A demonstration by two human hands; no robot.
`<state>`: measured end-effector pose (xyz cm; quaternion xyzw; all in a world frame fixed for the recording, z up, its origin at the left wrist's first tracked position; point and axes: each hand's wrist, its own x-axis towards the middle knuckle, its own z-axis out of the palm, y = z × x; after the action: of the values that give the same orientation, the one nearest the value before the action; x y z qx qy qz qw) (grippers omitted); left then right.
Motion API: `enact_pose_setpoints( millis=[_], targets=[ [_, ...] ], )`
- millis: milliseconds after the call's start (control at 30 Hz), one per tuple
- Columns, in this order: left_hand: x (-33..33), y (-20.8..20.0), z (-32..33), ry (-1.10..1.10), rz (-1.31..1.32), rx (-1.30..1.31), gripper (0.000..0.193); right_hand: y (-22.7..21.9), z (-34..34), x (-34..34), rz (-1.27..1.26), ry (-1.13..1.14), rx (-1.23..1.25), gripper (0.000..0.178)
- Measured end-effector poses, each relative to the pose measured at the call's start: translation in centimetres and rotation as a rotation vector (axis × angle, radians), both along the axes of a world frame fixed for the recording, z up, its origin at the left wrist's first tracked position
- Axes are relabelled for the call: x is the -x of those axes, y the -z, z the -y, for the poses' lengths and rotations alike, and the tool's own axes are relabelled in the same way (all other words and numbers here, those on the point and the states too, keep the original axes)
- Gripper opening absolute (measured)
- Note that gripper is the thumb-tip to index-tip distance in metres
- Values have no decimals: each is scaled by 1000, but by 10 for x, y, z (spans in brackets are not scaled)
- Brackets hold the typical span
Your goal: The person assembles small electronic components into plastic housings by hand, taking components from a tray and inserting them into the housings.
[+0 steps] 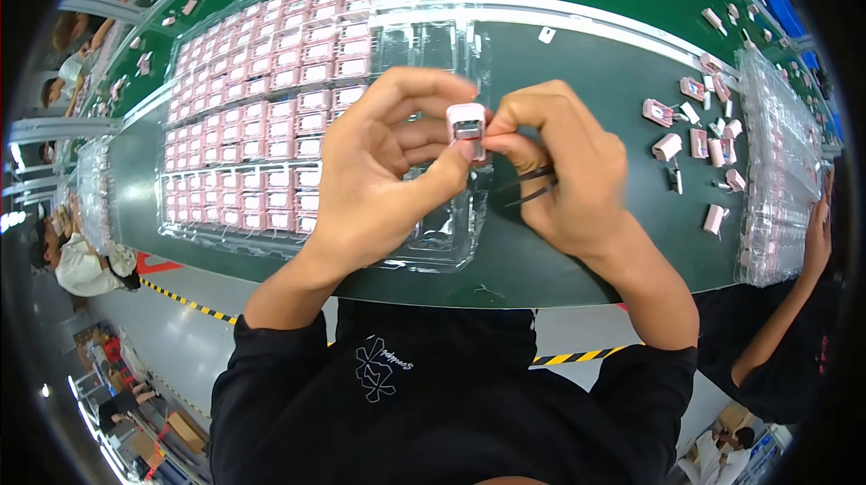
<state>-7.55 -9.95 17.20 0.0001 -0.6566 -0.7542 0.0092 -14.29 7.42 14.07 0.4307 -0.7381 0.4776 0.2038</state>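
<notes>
My left hand is closed on a small pink plastic housing, gripping it between thumb and fingers. A dark slot shows in the housing's near face. My right hand has thumb and index finger pinched together against the housing's right side; anything between those fingertips is too small to make out. Black tweezers are tucked in the lower fingers of that hand, tips pointing left. Beneath my left hand lies a clear plastic tray, its left part filled with rows of similar pink housings.
Loose pink housings and small white pieces lie scattered on the green table to the right. Stacked clear trays stand at the right end, by a co-worker's hand. A white rail crosses the table behind.
</notes>
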Motion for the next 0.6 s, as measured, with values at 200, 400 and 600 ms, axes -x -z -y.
enact_pose_setpoints(
  millis=[200,400,600],
  targets=[
    [0,-1,32,-114,-111,192,27,-7,-11,11,72,63,11,14],
    [-41,-4,46,-93,109,432,21,-3,-12,12,97,74,-56,16],
    [-46,-4,44,-39,-59,1162,14,-4,-8,14,-9,17,-19,18]
  ],
)
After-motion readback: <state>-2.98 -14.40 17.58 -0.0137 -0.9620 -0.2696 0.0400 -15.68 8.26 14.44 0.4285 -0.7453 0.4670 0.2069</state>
